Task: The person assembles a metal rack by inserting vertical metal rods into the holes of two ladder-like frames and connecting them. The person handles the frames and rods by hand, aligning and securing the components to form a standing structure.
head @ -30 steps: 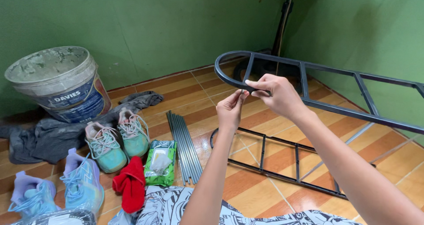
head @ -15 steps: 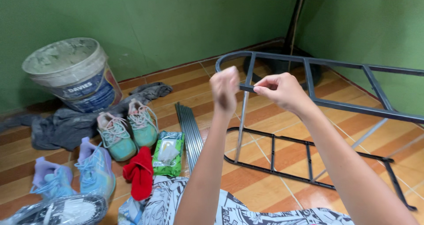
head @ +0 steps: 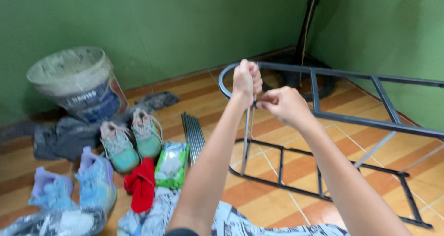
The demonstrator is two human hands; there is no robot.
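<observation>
Since the earlier frame the left hand (head: 246, 78) has risen into a fist around the top of two thin metal rods (head: 247, 139), now hanging upright between both hands; the right hand (head: 283, 105) pinches them just below. Two dark ladder-like frames (head: 351, 120) lie behind. On the floor: four sneakers (head: 119, 145), one bucket (head: 78, 83), one red cloth (head: 141, 184), one green packet (head: 172, 164)

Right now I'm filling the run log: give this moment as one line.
left hand: fist around top of thin metal rod | right hand: pinching rod below | rod: roughly upright, foot at lower frame | rod bundle: on floor
</observation>
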